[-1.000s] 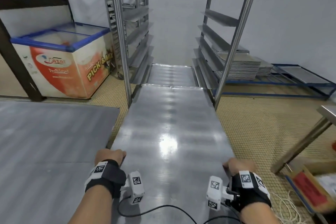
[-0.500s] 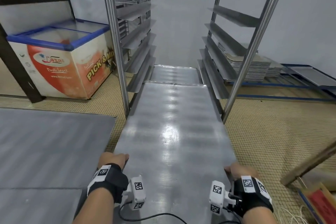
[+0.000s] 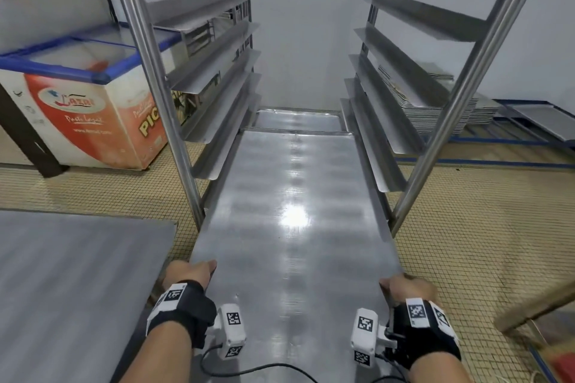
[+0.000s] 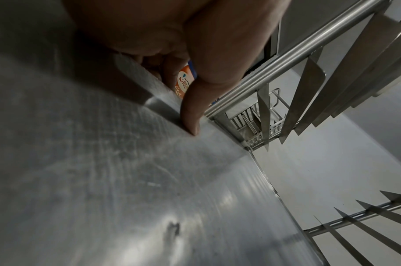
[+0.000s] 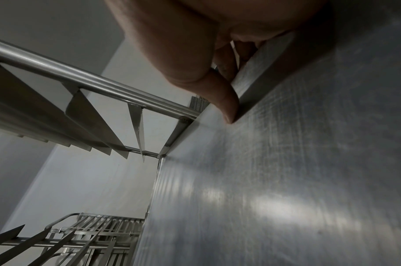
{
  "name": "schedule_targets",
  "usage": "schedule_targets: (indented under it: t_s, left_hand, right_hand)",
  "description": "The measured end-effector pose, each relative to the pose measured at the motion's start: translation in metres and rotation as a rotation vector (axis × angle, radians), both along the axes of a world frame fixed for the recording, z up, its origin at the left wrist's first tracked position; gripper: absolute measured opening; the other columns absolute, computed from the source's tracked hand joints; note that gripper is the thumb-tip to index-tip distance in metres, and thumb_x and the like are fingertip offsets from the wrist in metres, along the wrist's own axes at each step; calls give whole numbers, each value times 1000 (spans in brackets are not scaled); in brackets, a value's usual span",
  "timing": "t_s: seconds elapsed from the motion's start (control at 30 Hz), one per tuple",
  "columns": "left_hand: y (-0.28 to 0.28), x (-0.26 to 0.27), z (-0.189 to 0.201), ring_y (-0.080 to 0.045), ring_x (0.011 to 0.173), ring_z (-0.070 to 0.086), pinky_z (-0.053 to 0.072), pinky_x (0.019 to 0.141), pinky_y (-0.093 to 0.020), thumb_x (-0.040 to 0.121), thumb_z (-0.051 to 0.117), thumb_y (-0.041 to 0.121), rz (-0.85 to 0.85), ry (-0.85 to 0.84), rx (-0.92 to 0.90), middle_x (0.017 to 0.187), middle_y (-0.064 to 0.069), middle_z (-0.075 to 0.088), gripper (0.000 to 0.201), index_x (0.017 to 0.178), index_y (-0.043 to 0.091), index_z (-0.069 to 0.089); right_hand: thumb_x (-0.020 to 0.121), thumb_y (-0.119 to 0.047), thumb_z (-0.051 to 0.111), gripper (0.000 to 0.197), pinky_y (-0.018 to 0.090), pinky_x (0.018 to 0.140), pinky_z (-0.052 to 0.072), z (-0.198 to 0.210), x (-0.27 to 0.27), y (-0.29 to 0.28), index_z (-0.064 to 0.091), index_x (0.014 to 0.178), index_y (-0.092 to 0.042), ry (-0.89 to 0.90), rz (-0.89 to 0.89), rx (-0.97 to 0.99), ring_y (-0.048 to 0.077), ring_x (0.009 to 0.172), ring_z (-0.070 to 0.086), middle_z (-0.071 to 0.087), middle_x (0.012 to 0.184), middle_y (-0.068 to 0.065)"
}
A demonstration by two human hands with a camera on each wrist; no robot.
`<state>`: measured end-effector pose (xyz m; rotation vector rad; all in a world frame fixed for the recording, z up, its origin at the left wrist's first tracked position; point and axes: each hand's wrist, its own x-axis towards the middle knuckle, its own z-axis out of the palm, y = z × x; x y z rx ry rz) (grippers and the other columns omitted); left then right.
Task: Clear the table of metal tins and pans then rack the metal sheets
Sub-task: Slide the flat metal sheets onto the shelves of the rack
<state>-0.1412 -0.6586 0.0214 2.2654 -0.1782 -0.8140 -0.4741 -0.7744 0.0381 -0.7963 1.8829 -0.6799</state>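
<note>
A long shiny metal sheet [image 3: 292,227] runs away from me into the steel rack [image 3: 161,109], its far end between the low side runners. My left hand [image 3: 189,272] grips the sheet's left rim near the close end, thumb [image 4: 192,115] on top of the sheet [image 4: 126,180] and fingers under. My right hand [image 3: 404,286] grips the right rim the same way, thumb [image 5: 226,106] pressed on the raised edge of the sheet [image 5: 286,171]. Another sheet [image 3: 295,120] lies on a lower level deeper in the rack.
A grey table top [image 3: 71,283] lies at my left. A chest freezer [image 3: 84,102] with a blue-rimmed lid stands left of the rack. A stack of metal sheets [image 3: 448,115] rests on a blue floor frame behind the rack's right post [image 3: 460,96]. The floor is yellow tile.
Both hands have pushed the sheet forward, so more of it now lies between the rack's posts. The rack looms closer and the grips are unchanged.
</note>
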Motion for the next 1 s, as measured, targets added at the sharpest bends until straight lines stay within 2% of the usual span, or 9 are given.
schedule_targets:
  t_s: [0.1,0.17,0.23,0.4,0.47,0.57,0.73,0.87,1.0]
  left_hand:
    - [-19,5,2,-36,98,57,36,79,-33,88,74,22,-22,-5,-7,122,-25,63,49,122,-10,60]
    - [-31,9,4,-33,88,53,37,77,-33,89,73,22,-42,-19,-4,111,-22,63,46,121,-9,61]
    - [-44,15,4,-30,85,49,37,77,-33,89,73,24,-65,-20,-5,110,-21,62,46,120,-8,61]
    - [-75,28,2,-32,89,54,42,80,-35,89,73,28,-94,-26,-9,120,-24,65,47,118,-7,61]
    - [-85,30,4,-36,96,57,42,83,-36,90,72,28,-90,-47,-3,123,-25,63,50,123,-8,58]
    - [-99,32,9,-42,118,57,45,96,-41,90,73,26,-68,-66,-8,133,-26,58,61,134,-10,51]
    - [-115,38,11,-42,120,56,45,97,-42,91,71,29,-91,-86,9,133,-25,58,60,134,-8,51]
    - [-120,43,8,-37,103,57,43,87,-37,90,73,25,-80,-55,-8,119,-23,60,58,132,-8,51]
    - [-120,43,5,-31,87,50,42,81,-36,90,72,26,-115,-92,5,112,-23,60,56,129,-10,52]
  right_hand:
    - [80,0,73,28,29,60,46,-8,8,-24,66,105,11,25,-2,-10,23,56,55,62,71,13]
    - [78,-1,75,27,32,65,48,-12,13,-38,67,101,10,40,-4,-12,26,60,57,63,78,17]
    - [78,-2,75,23,29,62,47,-14,18,-51,68,97,9,42,-2,-19,25,59,57,65,81,19]
    - [77,3,72,17,32,70,51,-16,29,-84,65,93,4,35,-7,-5,29,72,63,67,86,18]
    - [79,2,71,18,29,66,48,-14,34,-96,63,95,4,57,5,-6,29,73,60,63,88,16]
    - [81,0,70,33,27,63,44,-13,40,-110,58,111,7,68,5,-9,28,71,56,60,92,16]
    - [82,0,69,54,29,75,44,-14,48,-127,47,131,9,96,8,3,32,87,56,61,118,23]
    - [83,3,67,48,30,67,44,-13,51,-130,48,127,9,102,-10,-17,27,70,53,56,83,13]
    - [83,-2,70,43,30,67,47,-14,52,-133,51,119,10,112,-4,-21,30,76,55,54,87,14]
